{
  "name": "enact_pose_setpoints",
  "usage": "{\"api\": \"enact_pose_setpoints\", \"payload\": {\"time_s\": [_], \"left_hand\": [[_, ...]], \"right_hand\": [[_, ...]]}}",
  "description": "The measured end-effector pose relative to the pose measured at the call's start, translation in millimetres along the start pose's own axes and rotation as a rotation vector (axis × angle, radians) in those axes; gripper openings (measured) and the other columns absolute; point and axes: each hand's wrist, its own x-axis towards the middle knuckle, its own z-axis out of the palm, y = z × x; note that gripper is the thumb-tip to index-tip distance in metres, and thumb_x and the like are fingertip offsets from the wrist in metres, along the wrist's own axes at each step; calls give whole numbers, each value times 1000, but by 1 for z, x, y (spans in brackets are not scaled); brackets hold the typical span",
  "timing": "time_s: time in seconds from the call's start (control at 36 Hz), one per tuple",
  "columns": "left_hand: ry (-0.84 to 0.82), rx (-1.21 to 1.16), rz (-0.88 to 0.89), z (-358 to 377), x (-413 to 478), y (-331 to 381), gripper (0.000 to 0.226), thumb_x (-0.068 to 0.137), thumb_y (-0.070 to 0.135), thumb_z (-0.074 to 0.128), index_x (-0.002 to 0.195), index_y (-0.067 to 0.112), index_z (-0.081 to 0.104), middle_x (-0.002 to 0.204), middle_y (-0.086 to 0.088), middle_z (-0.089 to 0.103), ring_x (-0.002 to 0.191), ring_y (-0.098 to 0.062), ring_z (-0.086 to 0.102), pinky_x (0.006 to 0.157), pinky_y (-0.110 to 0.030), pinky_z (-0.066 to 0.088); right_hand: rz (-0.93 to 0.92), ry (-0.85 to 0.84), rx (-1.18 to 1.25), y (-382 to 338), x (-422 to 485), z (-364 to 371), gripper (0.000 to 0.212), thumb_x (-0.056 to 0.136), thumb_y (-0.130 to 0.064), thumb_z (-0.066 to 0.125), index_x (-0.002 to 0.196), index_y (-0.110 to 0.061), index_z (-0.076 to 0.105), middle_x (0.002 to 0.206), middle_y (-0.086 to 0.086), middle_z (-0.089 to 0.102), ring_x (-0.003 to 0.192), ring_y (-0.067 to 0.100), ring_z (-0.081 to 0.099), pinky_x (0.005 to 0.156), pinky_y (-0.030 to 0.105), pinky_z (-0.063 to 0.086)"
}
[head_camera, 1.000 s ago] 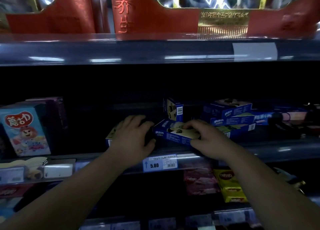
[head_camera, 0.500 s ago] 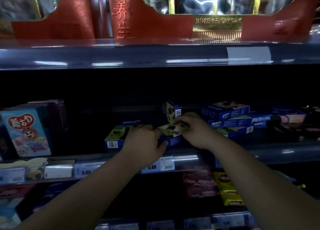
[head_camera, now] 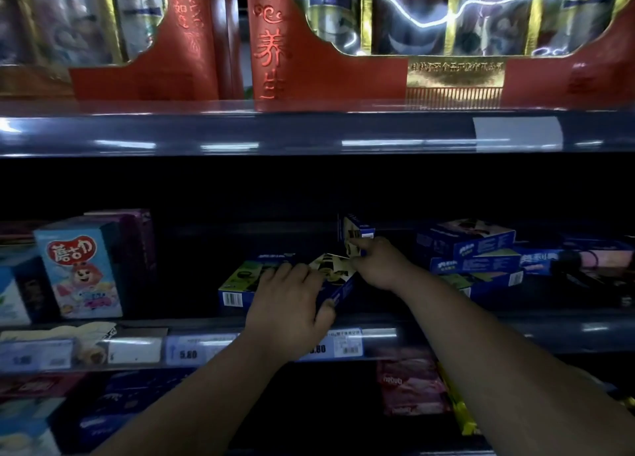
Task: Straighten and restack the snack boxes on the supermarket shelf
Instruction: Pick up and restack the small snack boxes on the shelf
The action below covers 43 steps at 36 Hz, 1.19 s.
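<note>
Blue snack boxes lie on the dim middle shelf (head_camera: 446,332). My left hand (head_camera: 292,301) grips a blue box (head_camera: 335,276) that sits tilted against a flat blue box (head_camera: 240,283) to its left. My right hand (head_camera: 374,266) reaches further back and pinches the lower corner of an upright blue box (head_camera: 355,230). A crooked stack of blue boxes (head_camera: 470,252) lies to the right of my right hand.
A light blue cartoon box (head_camera: 79,270) and a purple box (head_camera: 134,249) stand at the left. Red gift boxes (head_camera: 275,43) fill the upper shelf. Price tags (head_camera: 187,350) run along the shelf rail. Pink and yellow packets (head_camera: 409,387) sit on the shelf below.
Both hands have pushed deeper into the shelf. The box I held moved back and left beside the flat box, and my right hand left it for the upright box behind.
</note>
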Motion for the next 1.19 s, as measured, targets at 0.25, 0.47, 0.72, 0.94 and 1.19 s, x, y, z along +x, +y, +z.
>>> {"api": "enact_pose_setpoints", "payload": {"time_s": [0.25,0.47,0.72,0.94,1.19], "left_hand": [[17,-1,-30,4,3,0,48,86,58,41,104,23,69,98,3,66,88,-22,57,78,-37,41],[2,-324,-101,-3,10,2,81,74,79,52,137,29,47,133,3,47,109,-16,56,89,-38,49],[-27,-319,-217,0,9,1,97,69,90,37,147,36,17,157,-2,15,130,-28,44,96,-51,46],[-33,-298,-262,0,6,-1,71,83,59,49,144,35,20,152,-2,24,122,-30,49,94,-47,47],[-6,-340,-169,1,4,-2,70,80,60,52,141,34,29,139,5,42,111,-20,54,88,-42,50]], "right_hand": [[-27,226,408,10,-36,-9,58,89,-13,62,143,-28,46,144,-1,45,113,17,56,91,30,53],[-105,124,819,0,-80,-3,75,83,0,68,147,-27,40,140,-4,51,119,12,57,107,38,44],[-190,-14,534,-9,-116,10,104,76,-30,82,145,-60,10,112,-15,58,100,3,62,94,37,53],[-211,266,95,-3,-109,7,111,65,-62,78,140,-65,-3,152,-5,20,139,23,29,107,48,37],[-300,195,-77,0,-96,17,114,59,-72,71,146,-51,2,139,-8,43,126,18,42,104,44,38]]}}
